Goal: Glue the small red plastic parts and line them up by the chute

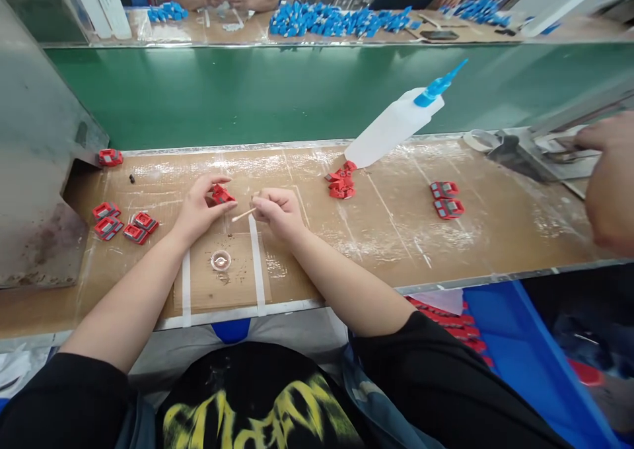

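Between the thumb and fingers of my left hand (202, 205) is a small red plastic part (221, 194), held just above the bench. My right hand (280, 212) pinches a cotton swab (242, 215), its tip pointing left toward that part but apart from it. Below both hands sits a small round dish (220, 260) with something brownish in it, on a cardboard sheet (198, 290) edged with white tape. Several red and grey parts (107, 228) lie left of my left hand. To the right of my right hand is a small pile of red parts (341, 181).
A white bottle with a blue nozzle (391, 129) leans beside the red pile. Two red parts (447, 200) lie farther right. A metal housing (39, 172) bounds the left. Behind the green belt (222, 96), people handle blue pieces (321, 21). Another person's arm (611, 185) reaches in at right.
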Action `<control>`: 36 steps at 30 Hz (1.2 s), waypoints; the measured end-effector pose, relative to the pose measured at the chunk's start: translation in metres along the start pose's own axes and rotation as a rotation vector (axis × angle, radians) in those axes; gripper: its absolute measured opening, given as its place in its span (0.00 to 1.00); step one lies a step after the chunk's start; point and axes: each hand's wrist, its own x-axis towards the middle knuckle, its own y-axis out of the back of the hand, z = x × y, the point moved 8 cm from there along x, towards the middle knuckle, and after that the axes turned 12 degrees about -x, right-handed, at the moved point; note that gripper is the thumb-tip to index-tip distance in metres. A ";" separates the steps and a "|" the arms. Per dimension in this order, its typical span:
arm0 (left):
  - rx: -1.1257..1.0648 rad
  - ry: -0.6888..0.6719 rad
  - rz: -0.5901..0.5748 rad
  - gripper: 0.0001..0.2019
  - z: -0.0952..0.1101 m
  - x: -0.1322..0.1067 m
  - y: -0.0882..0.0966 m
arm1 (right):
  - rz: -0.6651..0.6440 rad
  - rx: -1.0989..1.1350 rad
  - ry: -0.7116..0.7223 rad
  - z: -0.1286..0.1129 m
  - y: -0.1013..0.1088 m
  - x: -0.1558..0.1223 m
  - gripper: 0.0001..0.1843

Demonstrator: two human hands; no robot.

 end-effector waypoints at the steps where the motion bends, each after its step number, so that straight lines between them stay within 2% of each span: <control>1: 0.050 0.015 -0.019 0.24 0.001 -0.001 -0.002 | 0.073 -0.038 -0.011 0.003 0.008 0.002 0.28; 3: 0.144 0.048 -0.054 0.22 0.002 -0.003 -0.005 | 0.150 -0.144 -0.028 0.006 0.016 0.006 0.28; 5: 0.241 0.065 -0.095 0.22 0.002 -0.004 -0.008 | 0.164 -0.245 -0.044 0.008 0.018 0.010 0.29; 11: 0.398 0.044 -0.196 0.29 -0.001 -0.005 -0.017 | 0.063 -0.359 -0.084 0.016 0.008 0.016 0.31; 19: 0.402 0.038 -0.189 0.29 -0.004 -0.005 -0.017 | -0.015 -0.390 -0.109 0.024 -0.001 0.018 0.30; 31: 0.363 0.029 -0.175 0.29 -0.004 -0.005 -0.016 | 0.074 -0.436 -0.124 0.023 0.008 0.017 0.27; 36: 0.377 0.009 -0.178 0.29 -0.003 -0.005 -0.017 | 0.061 -0.454 -0.118 0.021 0.007 0.017 0.27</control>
